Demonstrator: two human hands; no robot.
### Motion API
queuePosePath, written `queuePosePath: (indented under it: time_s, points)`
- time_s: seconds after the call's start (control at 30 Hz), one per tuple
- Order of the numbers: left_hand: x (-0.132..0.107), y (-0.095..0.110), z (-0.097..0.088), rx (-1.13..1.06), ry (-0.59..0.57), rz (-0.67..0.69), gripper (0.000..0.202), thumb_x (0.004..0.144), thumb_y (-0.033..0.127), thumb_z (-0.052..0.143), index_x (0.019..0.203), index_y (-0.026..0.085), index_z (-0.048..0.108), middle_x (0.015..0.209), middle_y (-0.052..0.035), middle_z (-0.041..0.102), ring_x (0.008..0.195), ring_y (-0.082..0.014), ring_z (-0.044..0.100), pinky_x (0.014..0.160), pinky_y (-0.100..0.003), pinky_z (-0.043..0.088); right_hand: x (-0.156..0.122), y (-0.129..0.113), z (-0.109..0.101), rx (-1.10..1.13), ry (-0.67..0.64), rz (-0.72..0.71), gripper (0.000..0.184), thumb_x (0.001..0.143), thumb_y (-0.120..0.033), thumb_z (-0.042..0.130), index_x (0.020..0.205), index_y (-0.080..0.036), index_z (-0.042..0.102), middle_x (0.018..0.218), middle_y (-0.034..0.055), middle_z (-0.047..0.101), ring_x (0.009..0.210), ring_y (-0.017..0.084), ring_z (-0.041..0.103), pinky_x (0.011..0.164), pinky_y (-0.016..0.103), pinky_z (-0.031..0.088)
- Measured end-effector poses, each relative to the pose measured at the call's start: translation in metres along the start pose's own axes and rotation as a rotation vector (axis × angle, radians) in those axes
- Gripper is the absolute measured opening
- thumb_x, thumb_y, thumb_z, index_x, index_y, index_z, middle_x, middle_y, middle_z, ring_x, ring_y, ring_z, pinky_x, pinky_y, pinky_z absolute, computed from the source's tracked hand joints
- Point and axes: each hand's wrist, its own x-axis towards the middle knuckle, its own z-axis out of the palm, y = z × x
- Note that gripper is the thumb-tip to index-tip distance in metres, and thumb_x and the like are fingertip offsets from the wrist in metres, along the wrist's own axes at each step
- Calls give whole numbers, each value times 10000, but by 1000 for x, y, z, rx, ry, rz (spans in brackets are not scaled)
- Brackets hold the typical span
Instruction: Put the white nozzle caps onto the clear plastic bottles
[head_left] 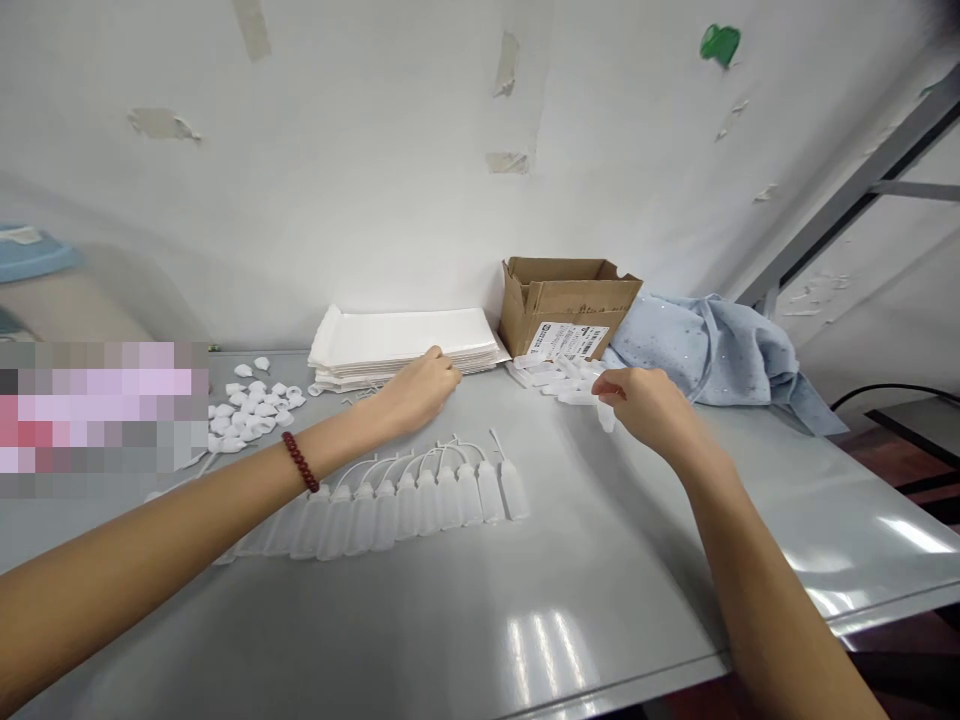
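Observation:
My left hand is closed, its fingers curled down in front of a stack of white paper sheets or envelopes. What it holds, if anything, is hidden. Thin white bent tubes lie beside it. My right hand pinches a small translucent plastic bottle at the edge of a loose pile of similar bottles. Between my arms, a row of bottles lies side by side on the grey table, several with thin curved tubes at their necks.
White teardrop-shaped caps are heaped at the left. An opened cardboard box stands against the wall, with light blue cloth to its right. A blue-lidded container is at the far left, near a blurred-out patch. A metal frame rises at the right.

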Motion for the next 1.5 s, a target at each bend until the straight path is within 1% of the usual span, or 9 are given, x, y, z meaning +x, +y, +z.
queuePosePath:
  time_s: [0.13,0.3,0.5,0.77,0.87,0.97,1.17,1.4,1.5]
  points:
    - [-11,6,-24,-75,116,-70,237,897,144,413,943,108,643,953,-118,639,960,-244,534,785,-359,476,8,18,1,-77,-1,-22,341,729,9,451,883,-150,709,965,131,656,844,250,586,637,297,380]
    - [-49,28,-61,-412,363,-273,200,870,309,509,867,196,674,1045,-60,663,983,-225,587,784,-344,496,14,34,9,-98,-47,-61,427,664,40,462,883,-198,741,932,103,637,822,218,586,638,269,392]
    - [-104,38,-66,-980,206,-840,315,751,519,659,859,227,708,943,-44,711,888,-227,638,791,-349,511,22,41,20,-113,-53,-93,486,618,58,469,896,-214,761,909,99,629,795,221,601,639,283,412]
    - [-134,35,-53,-1301,214,-831,247,812,438,644,859,202,696,795,-29,701,777,-162,631,787,-321,517,25,56,23,-13,28,-229,112,677,-211,698,774,-244,743,714,77,638,647,255,618,571,364,470]
    - [-135,38,-52,-1466,218,-771,200,827,373,653,927,200,673,792,-15,703,719,-137,642,726,-289,534,17,40,16,83,11,-280,105,750,-300,658,817,-254,723,813,91,668,713,253,631,614,370,498]
    - [-136,42,-51,-1581,213,-726,149,843,317,648,940,204,660,779,0,703,683,-111,640,672,-240,530,-2,1,12,128,117,-352,215,769,-387,655,906,-223,680,834,61,650,599,203,579,572,363,498]
    - [-130,47,-48,-1702,168,-739,106,831,289,663,809,186,678,723,11,707,601,-75,621,591,-177,505,-51,-72,26,357,316,-841,169,866,-204,594,1033,-182,608,945,87,593,836,194,613,707,314,519]
    - [-122,71,-46,-1707,59,-747,90,779,261,677,766,172,678,575,27,637,537,-86,585,533,-191,467,-79,-97,40,387,215,-962,231,874,-141,554,1102,-133,587,946,124,611,840,204,608,697,320,554]
    - [-121,76,-49,-1718,113,-742,70,762,245,678,779,184,650,595,38,626,536,-87,582,527,-197,472,-83,-100,41,371,225,-979,238,869,-120,537,1101,-130,591,925,123,624,810,202,611,677,320,558]
